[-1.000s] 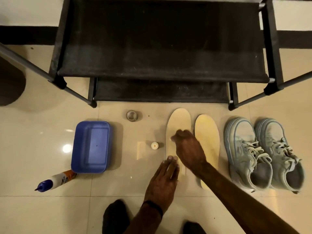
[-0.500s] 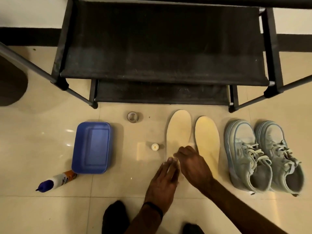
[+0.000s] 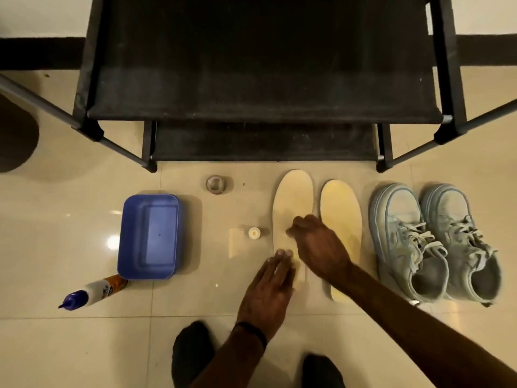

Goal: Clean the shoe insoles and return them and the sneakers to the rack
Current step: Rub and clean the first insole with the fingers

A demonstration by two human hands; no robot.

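Observation:
Two pale yellow insoles lie side by side on the tiled floor in front of the black shoe rack [image 3: 251, 79]. My left hand [image 3: 268, 287] lies flat, fingers extended, pressing the heel end of the left insole [image 3: 293, 197]. My right hand [image 3: 319, 245] reaches across the right insole [image 3: 340, 208], its fingers bunched on the middle of the left insole; nothing shows between them. A pair of light blue-grey sneakers [image 3: 402, 228] stands to the right of the insoles, toes toward the rack.
A blue plastic tub [image 3: 149, 236] sits on the floor at left, with a blue-capped bottle [image 3: 95, 291] lying beside its near corner. A small white cap [image 3: 254, 233] and a round clear lid [image 3: 214, 184] lie between tub and insoles. My dark-socked feet [image 3: 193, 351] are at the bottom.
My right hand slid down the left insole toward the heel, then back up to its middle. My left hand stayed pressed on the heel end.

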